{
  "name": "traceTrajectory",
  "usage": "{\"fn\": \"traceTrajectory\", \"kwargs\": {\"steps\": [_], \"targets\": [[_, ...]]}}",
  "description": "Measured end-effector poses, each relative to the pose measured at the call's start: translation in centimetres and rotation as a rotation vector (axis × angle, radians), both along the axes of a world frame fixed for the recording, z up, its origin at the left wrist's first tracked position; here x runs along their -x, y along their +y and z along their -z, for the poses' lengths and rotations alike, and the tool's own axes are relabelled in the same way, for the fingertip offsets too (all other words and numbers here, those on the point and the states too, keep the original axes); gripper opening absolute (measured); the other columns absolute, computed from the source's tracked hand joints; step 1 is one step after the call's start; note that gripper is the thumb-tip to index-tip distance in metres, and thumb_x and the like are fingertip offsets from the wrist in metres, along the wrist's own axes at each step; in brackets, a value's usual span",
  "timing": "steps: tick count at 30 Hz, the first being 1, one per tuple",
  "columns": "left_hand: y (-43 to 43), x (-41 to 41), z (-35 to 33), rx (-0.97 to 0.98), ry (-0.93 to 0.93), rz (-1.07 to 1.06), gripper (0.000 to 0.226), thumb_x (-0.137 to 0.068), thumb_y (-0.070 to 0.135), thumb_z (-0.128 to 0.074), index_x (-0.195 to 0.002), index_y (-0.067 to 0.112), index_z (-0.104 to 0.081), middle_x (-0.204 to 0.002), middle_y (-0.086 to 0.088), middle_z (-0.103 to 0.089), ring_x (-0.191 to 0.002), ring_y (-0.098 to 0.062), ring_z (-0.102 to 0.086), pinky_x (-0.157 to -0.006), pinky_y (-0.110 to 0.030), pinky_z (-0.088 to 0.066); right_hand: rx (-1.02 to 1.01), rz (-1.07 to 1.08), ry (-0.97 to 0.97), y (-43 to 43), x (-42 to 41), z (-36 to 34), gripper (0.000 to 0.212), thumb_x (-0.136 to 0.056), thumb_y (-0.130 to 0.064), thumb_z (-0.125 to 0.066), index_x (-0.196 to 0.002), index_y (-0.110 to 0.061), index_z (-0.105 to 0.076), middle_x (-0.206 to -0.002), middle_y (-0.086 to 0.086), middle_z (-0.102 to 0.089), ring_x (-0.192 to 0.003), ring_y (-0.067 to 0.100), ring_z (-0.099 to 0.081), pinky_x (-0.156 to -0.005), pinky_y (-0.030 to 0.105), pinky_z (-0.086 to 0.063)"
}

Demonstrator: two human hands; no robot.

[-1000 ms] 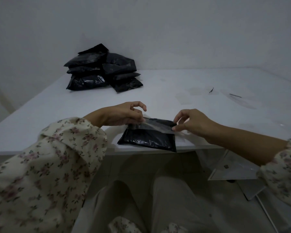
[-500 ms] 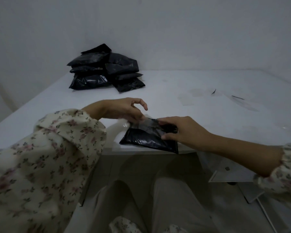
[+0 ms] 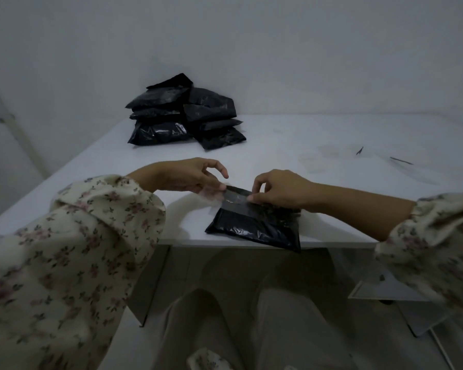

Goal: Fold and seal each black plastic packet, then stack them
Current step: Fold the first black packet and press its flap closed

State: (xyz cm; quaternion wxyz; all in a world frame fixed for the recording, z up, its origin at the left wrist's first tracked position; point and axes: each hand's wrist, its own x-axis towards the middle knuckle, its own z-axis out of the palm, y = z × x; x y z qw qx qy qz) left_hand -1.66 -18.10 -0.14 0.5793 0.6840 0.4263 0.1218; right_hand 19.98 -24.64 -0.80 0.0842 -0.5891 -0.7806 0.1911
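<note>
- Two bare hands work over one flat black plastic packet (image 3: 254, 227), which lies on the near edge of a white table (image 3: 305, 140); its lower right corner pokes just past that edge.
- Left hand (image 3: 187, 174) reaches in from the left with the wrist level. Thumb and first finger pinch the left end of a translucent strip (image 3: 234, 196), and the other fingers curl loosely above it, touching nothing.
- Right hand (image 3: 278, 190) comes in from the right, forearm stretched across the table edge, knuckles up. Its curled fingers (image 3: 253, 197) nip the strip where it meets the packet's top edge, and the heel of the hand rests over the packet's upper right corner.
- Between the two hands the strip runs short and roughly level along the packet's folded top.
- Both sleeves, cream cloth with a small flower print (image 3: 72, 249), are pushed back from the wrists.
- Farther off, at the table's far left near the wall, a pile of black plastic packets (image 3: 182, 113) sits in two leaning stacks that touch, well apart from the hands.
- Some thin dark scraps (image 3: 359, 150) lie on the table at the right.
</note>
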Motion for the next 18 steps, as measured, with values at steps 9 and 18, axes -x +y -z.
{"fn": "traceTrajectory", "kwargs": {"steps": [9, 18], "targets": [[-0.3, 0.5, 1.5, 0.037, -0.114, -0.051, 0.022, -0.085, 0.006, -0.062, -0.104, 0.013, -0.054, -0.081, -0.006, -0.068, -0.072, -0.014, -0.065, -0.068, -0.021, -0.057, 0.199, 0.103, 0.416, 0.7, 1.2, 0.7, 0.021, -0.088, -0.031, -0.066, -0.089, -0.011, -0.070, -0.083, -0.001, -0.063, -0.077, 0.009, -0.056, -0.064, 0.019, -0.043], [-0.2, 1.6, 2.0, -0.034, -0.076, -0.116, 0.020, -0.087, 0.007, -0.062, -0.102, 0.013, -0.052, -0.080, -0.004, -0.070, -0.065, -0.010, -0.062, -0.059, -0.018, -0.052, 0.222, 0.112, 0.379, 1.1, 1.6, 0.8, 0.018, -0.090, -0.028, -0.064, -0.090, -0.010, -0.067, -0.084, -0.002, -0.059, -0.079, 0.010, -0.052, -0.064, 0.022, -0.038]]}}
